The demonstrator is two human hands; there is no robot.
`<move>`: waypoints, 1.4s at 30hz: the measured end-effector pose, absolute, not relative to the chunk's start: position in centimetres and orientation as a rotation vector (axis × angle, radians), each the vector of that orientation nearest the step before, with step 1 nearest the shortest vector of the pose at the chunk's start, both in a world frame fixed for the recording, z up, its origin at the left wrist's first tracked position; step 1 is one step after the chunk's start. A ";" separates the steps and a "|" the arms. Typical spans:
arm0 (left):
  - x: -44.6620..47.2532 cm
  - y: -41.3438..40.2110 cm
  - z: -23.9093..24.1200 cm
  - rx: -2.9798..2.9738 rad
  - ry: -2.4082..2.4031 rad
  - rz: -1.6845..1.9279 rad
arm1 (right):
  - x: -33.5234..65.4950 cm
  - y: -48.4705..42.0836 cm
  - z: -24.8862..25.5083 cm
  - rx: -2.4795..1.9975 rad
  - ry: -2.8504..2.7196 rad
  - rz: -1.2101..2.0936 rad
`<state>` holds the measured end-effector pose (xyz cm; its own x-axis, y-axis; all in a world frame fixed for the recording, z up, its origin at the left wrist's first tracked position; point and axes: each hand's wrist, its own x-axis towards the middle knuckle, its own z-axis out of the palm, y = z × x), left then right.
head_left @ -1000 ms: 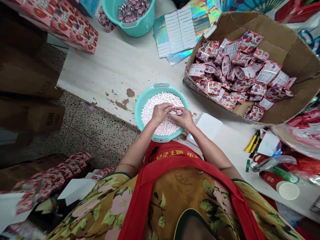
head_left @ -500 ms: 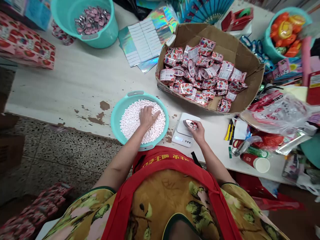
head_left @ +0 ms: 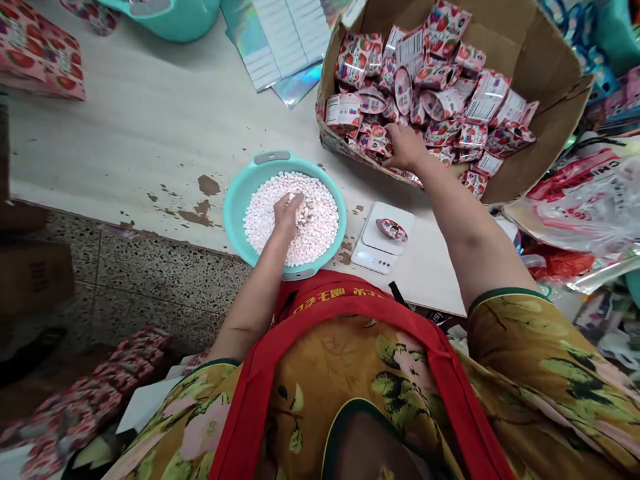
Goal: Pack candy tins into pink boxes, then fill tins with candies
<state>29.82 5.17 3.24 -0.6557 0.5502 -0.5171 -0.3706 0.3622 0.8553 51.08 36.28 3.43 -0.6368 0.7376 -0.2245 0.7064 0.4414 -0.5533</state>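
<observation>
My left hand (head_left: 286,217) is inside a turquoise basin (head_left: 234,213) full of small pale-pink candies (head_left: 320,230). Its fingers are curled around some of these candies. My right hand (head_left: 407,148) reaches over the near rim of a cardboard box (head_left: 555,87). Thumb and fingers are apart at the edge of a strawberry-print packet (head_left: 379,141); no grip on it shows. A similar oval packet (head_left: 393,230) stands on a small white scale (head_left: 375,257) with a lit display, between the basin and the box.
Silvery sticker sheets (head_left: 280,40) lie behind the basin. Another turquoise tub (head_left: 185,20) and strawberry-print bags (head_left: 45,53) are at the back left. Plastic bags (head_left: 590,193) and clutter crowd the right. The worn white table (head_left: 125,153) ends near my red apron.
My right hand let go of the packet on the scale and moved up to the box. My left hand's fingers closed in the candies. The view shifted closer.
</observation>
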 end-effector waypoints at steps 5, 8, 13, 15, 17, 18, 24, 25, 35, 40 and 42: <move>28.6 4.8 5.5 -0.300 1.304 1.464 | 53.9 34.0 7.2 -1.300 -2.066 1.294; 28.2 4.5 7.0 -0.389 1.203 1.527 | 57.2 30.2 12.0 -1.135 -1.633 1.634; 28.1 4.3 7.0 -0.578 1.108 1.568 | 59.8 20.0 16.9 -1.037 -1.142 1.897; 28.1 4.4 6.5 -0.580 1.057 1.570 | 59.1 16.3 16.9 -1.049 -1.061 1.920; 28.0 4.5 6.2 -0.583 1.054 1.565 | 57.7 13.5 16.0 -1.129 -1.091 1.915; 27.9 4.6 6.4 -0.595 1.071 1.547 | 56.9 12.5 15.4 -1.185 -1.151 1.900; 27.8 4.6 10.7 -0.382 1.092 1.522 | 50.0 8.9 12.3 -1.269 -1.708 1.673; 28.1 4.5 11.6 -0.299 1.094 1.554 | 48.7 8.4 11.9 -1.264 -1.778 1.658; 30.1 4.4 12.2 0.167 1.327 1.725 | 41.0 5.4 10.0 -1.505 -2.062 1.380; 29.6 5.1 11.5 0.236 1.399 1.706 | 40.6 5.4 9.9 -1.589 -2.032 1.297; 29.5 5.4 11.6 0.244 1.416 1.674 | 40.5 5.5 10.1 -1.620 -2.018 1.289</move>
<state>29.47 5.42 11.61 -0.5742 0.7238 -0.3827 -0.4976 0.0627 0.8651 40.48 5.49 10.15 -0.3509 0.8805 -0.3187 0.6592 -0.0095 -0.7519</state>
